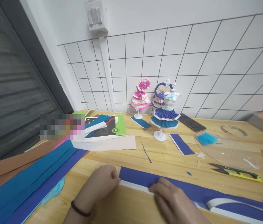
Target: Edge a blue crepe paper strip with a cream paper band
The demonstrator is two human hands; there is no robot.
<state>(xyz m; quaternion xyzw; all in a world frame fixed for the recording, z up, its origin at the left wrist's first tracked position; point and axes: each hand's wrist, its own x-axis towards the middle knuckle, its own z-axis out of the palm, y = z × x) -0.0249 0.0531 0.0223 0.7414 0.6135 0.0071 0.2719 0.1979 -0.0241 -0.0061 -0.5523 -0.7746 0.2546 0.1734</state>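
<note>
A long blue crepe paper strip (143, 176) lies across the front of the table, with a white paper strip (135, 186) along its near edge. At its left end, my left hand (103, 182) is closed, thumb and forefinger pinching the corner of the white strip. Further right, my right hand (177, 199) has its fingers pressed together on the white strip's edge; the fingertips' underside is hidden. Beyond my right hand the white strip loops loosely over the blue paper.
Behind stand a dress-shaped paper figure (165, 113) and a pink one (140, 101). Yellow-handled thread snips (237, 172), a clear round plate (227, 154), a phone (192, 122) and a metal ring (234, 131) lie right. Crepe paper sheets (35, 168) and a book (121, 124) lie left.
</note>
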